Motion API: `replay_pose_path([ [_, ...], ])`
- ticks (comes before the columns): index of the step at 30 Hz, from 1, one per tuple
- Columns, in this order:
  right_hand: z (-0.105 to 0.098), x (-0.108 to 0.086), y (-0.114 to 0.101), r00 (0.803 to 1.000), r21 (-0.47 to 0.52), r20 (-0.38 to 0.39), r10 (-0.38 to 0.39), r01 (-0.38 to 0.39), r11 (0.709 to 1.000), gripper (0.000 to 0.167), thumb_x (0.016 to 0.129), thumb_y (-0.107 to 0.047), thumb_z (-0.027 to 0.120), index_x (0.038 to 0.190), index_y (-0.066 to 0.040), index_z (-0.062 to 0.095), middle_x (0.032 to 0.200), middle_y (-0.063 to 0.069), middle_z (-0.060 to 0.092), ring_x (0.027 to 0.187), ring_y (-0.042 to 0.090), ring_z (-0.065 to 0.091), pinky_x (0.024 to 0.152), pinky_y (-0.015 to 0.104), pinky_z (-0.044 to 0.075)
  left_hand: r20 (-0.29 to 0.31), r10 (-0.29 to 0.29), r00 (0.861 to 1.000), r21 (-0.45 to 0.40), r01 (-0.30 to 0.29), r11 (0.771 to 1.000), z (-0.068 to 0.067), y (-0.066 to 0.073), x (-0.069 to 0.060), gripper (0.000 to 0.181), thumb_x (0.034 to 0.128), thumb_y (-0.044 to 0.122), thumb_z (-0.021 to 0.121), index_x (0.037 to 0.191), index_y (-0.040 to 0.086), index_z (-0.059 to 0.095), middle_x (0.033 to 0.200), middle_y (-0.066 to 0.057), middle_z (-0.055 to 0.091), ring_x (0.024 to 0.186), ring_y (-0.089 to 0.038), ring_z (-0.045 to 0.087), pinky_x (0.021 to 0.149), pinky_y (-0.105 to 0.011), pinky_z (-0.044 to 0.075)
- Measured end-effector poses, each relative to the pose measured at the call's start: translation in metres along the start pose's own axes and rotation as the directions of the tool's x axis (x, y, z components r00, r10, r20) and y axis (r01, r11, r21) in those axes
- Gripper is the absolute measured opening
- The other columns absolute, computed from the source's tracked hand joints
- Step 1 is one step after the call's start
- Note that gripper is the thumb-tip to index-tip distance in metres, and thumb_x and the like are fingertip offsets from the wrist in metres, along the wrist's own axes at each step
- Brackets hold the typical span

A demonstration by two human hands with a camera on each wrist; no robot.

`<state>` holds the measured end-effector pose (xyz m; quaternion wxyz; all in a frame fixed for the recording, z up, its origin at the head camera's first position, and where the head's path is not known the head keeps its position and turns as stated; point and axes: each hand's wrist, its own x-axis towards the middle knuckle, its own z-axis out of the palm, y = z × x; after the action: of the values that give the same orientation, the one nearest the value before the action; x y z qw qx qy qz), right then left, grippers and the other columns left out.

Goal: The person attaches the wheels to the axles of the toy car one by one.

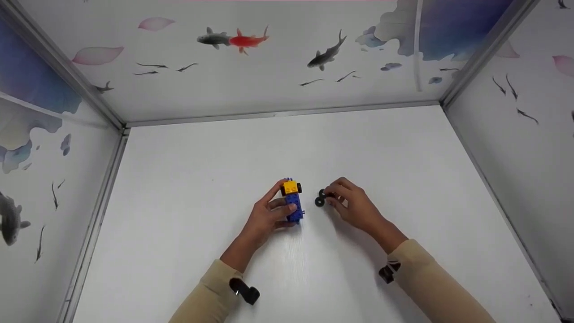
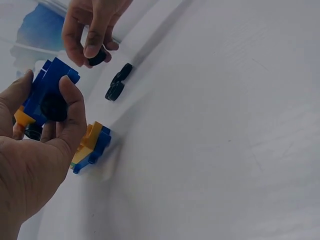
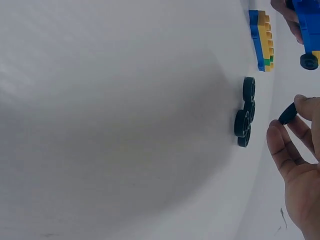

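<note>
A blue and yellow block vehicle with black wheels is gripped by the left hand, fingers curled round its sides. To its right, the right hand pinches one black wheel between thumb and fingers, raised above the table in the wrist views. Several loose black wheels lie close together beside the right hand. In the head view the right fingers partly cover them.
Another block piece, yellow and blue with a bit of green, rests on the white table beneath the left hand; the head view does not show it clearly. Printed panels with metal edges stand round the table.
</note>
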<state>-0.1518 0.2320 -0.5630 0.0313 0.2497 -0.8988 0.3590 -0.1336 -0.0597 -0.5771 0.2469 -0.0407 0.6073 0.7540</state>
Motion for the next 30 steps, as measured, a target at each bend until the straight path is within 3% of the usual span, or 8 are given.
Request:
replay_pose_path([
  [6,0.002,0.003,-0.006,0.999,0.050,-0.015,-0.038,0.039,0.998,0.023,0.101,-0.001,0.078,0.124,-0.006,0.077,0.118,0.007,0.070,0.097,0.016,0.071,0.083,0.034,0.066,0.034,0.016,0.999,-0.009,-0.016,1.000,-0.001,-0.001,0.001,0.088,0.0963,0.025,0.089,0.167,0.052,0.043,0.160,-0.024,0.055,0.129,-0.038,0.070,0.098,-0.046,0.068],
  [13,0.007,0.003,-0.014,1.000,0.068,0.012,0.003,-0.003,0.998,0.027,0.103,-0.010,0.079,0.130,-0.007,0.078,0.118,0.007,0.071,0.099,0.016,0.071,0.085,0.034,0.066,0.086,0.050,0.995,-0.035,-0.047,0.998,-0.001,-0.001,-0.001,0.091,0.0979,0.018,0.087,0.170,0.047,0.039,0.154,-0.025,0.057,0.125,-0.036,0.071,0.096,-0.043,0.068],
  [23,0.010,0.006,-0.024,0.995,0.176,0.094,-0.013,-0.004,0.984,0.027,0.106,-0.013,0.075,0.132,-0.007,0.078,0.118,0.004,0.076,0.108,0.017,0.076,0.098,0.036,0.067,0.089,0.071,0.994,-0.034,-0.068,0.997,0.000,0.000,-0.001,0.089,0.0981,0.021,0.086,0.169,0.049,0.040,0.152,-0.021,0.058,0.127,-0.034,0.069,0.099,-0.043,0.067],
  [30,0.015,0.007,-0.027,0.996,0.235,0.082,-0.031,0.011,0.972,0.028,0.102,-0.009,0.079,0.131,-0.009,0.079,0.120,0.004,0.079,0.109,0.020,0.078,0.094,0.035,0.068,0.077,0.079,0.994,-0.063,-0.074,0.995,-0.001,0.000,0.000,0.090,0.1007,0.016,0.083,0.171,0.047,0.036,0.154,-0.024,0.056,0.127,-0.033,0.070,0.099,-0.042,0.067],
])
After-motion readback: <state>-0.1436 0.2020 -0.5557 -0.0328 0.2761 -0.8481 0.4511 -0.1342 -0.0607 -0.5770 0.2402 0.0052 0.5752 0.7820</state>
